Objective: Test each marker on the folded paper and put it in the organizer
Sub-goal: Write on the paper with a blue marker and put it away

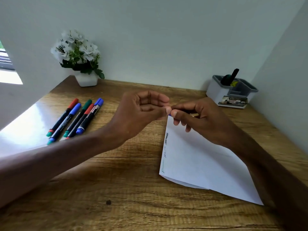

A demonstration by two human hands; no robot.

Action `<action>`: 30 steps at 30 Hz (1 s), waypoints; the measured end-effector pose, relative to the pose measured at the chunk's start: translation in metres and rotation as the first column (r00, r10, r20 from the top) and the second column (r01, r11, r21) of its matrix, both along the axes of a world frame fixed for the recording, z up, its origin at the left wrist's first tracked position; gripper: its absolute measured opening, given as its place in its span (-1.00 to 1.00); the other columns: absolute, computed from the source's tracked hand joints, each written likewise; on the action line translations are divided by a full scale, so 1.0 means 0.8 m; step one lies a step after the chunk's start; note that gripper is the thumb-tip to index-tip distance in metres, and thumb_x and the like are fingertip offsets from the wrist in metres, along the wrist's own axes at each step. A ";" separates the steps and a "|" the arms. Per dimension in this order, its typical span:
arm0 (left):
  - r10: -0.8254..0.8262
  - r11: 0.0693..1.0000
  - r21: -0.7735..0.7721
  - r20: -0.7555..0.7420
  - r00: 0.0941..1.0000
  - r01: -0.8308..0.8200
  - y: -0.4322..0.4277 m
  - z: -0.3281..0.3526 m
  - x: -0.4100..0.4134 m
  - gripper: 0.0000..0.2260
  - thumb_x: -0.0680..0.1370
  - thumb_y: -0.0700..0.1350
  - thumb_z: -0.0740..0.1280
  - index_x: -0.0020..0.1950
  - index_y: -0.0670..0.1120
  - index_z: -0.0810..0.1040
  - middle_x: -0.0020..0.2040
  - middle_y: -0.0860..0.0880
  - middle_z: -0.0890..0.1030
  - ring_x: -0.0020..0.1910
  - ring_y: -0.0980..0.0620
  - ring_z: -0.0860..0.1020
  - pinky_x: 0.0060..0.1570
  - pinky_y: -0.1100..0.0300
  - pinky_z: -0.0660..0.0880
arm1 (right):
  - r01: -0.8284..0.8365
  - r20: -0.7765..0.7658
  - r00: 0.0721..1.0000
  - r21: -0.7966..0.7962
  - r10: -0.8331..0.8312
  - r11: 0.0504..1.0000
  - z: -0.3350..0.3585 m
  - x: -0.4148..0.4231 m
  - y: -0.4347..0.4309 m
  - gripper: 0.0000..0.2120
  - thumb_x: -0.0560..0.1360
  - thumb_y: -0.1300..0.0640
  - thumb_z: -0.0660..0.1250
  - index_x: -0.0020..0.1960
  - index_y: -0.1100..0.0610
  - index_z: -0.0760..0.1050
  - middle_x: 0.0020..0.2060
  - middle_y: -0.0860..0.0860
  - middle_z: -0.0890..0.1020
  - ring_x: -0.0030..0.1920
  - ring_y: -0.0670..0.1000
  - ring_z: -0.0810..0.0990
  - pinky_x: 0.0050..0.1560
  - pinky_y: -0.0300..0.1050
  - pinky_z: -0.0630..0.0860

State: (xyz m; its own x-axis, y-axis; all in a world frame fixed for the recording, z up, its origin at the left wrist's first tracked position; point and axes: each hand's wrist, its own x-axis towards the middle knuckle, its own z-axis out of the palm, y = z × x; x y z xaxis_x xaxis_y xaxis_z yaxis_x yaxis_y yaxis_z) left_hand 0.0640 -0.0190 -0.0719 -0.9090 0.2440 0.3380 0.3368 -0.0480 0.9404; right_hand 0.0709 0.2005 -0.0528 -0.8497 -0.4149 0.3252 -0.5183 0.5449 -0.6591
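Above the far corner of the folded paper (pixel 201 157), the head view shows both hands meeting over a wooden desk (pixel 126 194). The left hand (pixel 141 112) comes in from the left with its fingers curled and its thumb and forefinger pinched together. The right hand (pixel 198 117) comes in from the right, its thumb and forefinger also pinched, tip to tip with the left. Between the two pinches a small blue piece (pixel 169 115) shows; it is too hidden to tell whether it is a marker, a cap or both, so what each hand grips cannot be told for certain.

The paper lies flat on the desk under the right forearm, its folded edge toward the viewer. Short scribbles (pixel 166 140) in dark and green ink run along its left edge.

On the left side of the desk, five markers (pixel 75 119) lie side by side, touching or nearly so, with red, blue and green caps. Behind them, against the wall, a white pot of white flowers (pixel 78 54) stands.

At the far right corner sits the organizer (pixel 221 92), white with grey compartments. Two dark markers (pixel 230 77) stand tilted in its left rear compartment. A printed label shows on its front.
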 end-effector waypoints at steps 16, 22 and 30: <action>-0.099 0.828 -0.463 -0.677 0.729 -0.317 -0.006 -0.013 -0.005 -0.64 0.58 -0.15 0.45 0.38 -0.06 0.58 0.32 0.06 0.60 0.22 0.19 0.59 0.12 0.36 0.55 | 0.192 -0.306 0.946 0.273 -0.105 0.942 -0.007 0.007 -0.009 -0.76 0.63 -0.11 0.30 0.13 -0.09 0.71 -0.44 -0.22 0.49 -0.36 -0.17 0.45 -0.39 -0.29 0.15; -0.271 0.662 -0.600 -0.750 0.603 -0.449 -0.010 -0.018 -0.010 -0.67 0.63 -0.21 0.35 0.40 -0.17 0.54 0.23 -0.14 0.66 0.10 -0.12 0.67 -0.09 -0.07 0.64 | 0.222 -0.306 0.946 0.361 -0.110 0.906 -0.011 0.005 -0.013 -0.63 0.64 -0.28 0.15 0.08 -0.13 0.66 -0.38 -0.16 0.56 -0.35 -0.15 0.50 -0.36 -0.12 0.31; -0.027 0.683 -0.652 -0.475 0.879 -0.331 -0.023 -0.025 -0.026 -0.86 0.70 -0.12 0.18 0.22 -0.07 0.46 -0.23 0.06 0.53 -0.34 0.10 0.47 -0.37 0.24 0.37 | 0.162 0.196 0.976 -0.383 -0.091 0.909 0.014 -0.005 0.017 -0.62 0.59 0.46 0.06 0.00 0.12 0.57 -0.24 0.11 0.64 -0.32 -0.02 0.49 -0.38 -0.18 0.41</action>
State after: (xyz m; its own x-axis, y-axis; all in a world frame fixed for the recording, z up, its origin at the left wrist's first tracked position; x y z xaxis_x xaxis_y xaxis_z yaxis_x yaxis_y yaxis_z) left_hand 0.0435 -0.0372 -0.0922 -0.7645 0.4381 0.4729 0.6338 0.6448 0.4273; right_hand 0.0670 0.2141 -0.0415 -0.9435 -0.1679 0.2858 -0.3233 0.2752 -0.9054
